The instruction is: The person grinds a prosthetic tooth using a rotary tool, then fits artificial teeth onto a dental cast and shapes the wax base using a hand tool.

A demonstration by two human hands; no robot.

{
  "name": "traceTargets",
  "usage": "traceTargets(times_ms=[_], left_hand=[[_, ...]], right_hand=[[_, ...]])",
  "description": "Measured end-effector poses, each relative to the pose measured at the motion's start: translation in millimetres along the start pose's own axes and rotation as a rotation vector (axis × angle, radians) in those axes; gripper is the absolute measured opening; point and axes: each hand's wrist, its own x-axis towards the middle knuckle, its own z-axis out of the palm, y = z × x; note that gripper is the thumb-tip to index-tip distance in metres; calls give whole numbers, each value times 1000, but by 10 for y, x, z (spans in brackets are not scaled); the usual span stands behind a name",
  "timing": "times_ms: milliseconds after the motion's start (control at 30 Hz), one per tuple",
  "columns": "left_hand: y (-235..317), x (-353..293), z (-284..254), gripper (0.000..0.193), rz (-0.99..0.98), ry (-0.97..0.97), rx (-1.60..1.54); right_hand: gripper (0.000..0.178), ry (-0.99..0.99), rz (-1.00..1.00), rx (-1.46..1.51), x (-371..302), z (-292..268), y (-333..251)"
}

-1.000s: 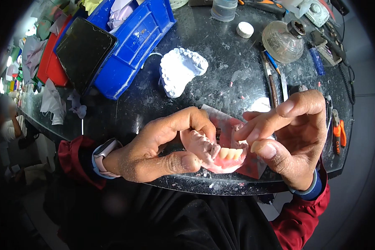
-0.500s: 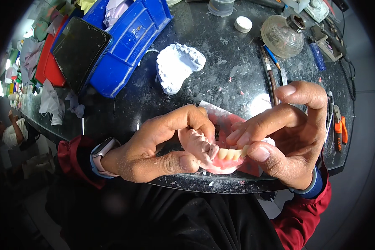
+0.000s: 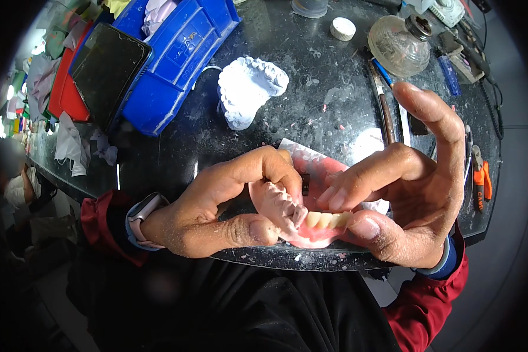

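My left hand is closed on a pinkish dental cast, thumb on the near side and bent fingers behind it. Along the right part of the cast runs a row of cream denture teeth, set in pink wax. My right hand pinches the right end of that row between the thumb in front and a finger behind; another finger sticks up. The thumb hides the last teeth. Beneath the hands lies a pink wax sheet, partly covered. Farther off, a white plaster dental cast rests on the dark bench.
At the far left stand a blue bin and a dark flat tablet-like slab. To the right are a knife, a glass burner bottle, a white cap and orange-handled pliers. A person sits beyond the left edge.
The raised finger of my right hand has lifted farther up, and the thumb and the other finger have shifted slightly along the teeth. My left hand keeps its hold on the cast.
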Motion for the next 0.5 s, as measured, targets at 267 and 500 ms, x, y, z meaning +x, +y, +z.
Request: traceTargets(times_ms=[267,500], left_hand=[[-35,-33,-33,34,18,-1,63],[-19,-40,-31,31,8,-8,16]], right_hand=[[87,119,117,81,28,87,-162],[69,-106,5,-217,57,-126,-233]])
